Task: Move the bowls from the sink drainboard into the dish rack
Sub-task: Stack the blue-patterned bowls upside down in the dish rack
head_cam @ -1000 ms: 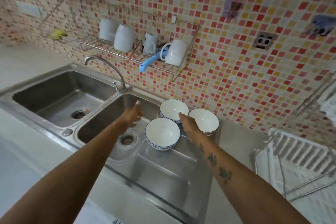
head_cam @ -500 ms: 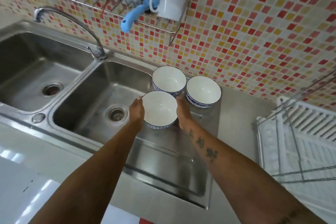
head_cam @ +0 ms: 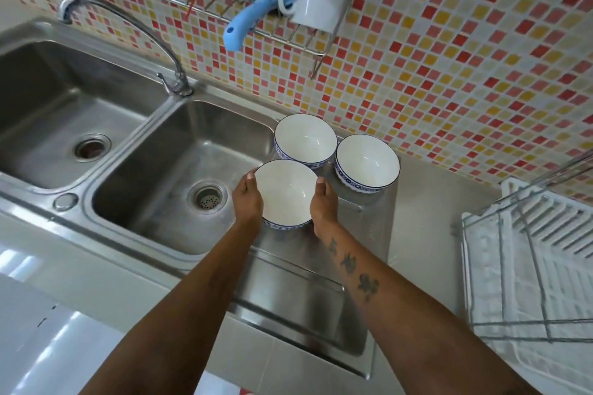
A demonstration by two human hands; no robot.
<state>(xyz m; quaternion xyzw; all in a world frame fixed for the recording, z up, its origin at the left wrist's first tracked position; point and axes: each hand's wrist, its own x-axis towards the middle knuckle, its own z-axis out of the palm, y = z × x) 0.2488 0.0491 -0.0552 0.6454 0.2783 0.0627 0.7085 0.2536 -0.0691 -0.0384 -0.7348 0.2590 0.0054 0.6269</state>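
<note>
- Three white bowls with blue-patterned rims sit clustered on the steel drainboard (head_cam: 321,269) at mid-frame; the nearest bowl (head_cam: 285,194) lies directly between the two hands.
- The left hand (head_cam: 247,202) cups the bowl's left wall and the right hand (head_cam: 324,205) its right wall, palms facing each other and pressed to the sides, thumbs up near the rim.
- The back bowl (head_cam: 305,139) is just behind it, the right-hand bowl (head_cam: 367,163) just beside, both close enough to be knocked.
- The white dish rack (head_cam: 529,266) lies at the right edge of the frame, well apart from the bowls, so the carry goes rightward and the right arm is the nearer one.
- Both forearms reach straight in from the bottom of the frame, wrists level; whether the bowl is off the steel, I cannot tell.
</note>
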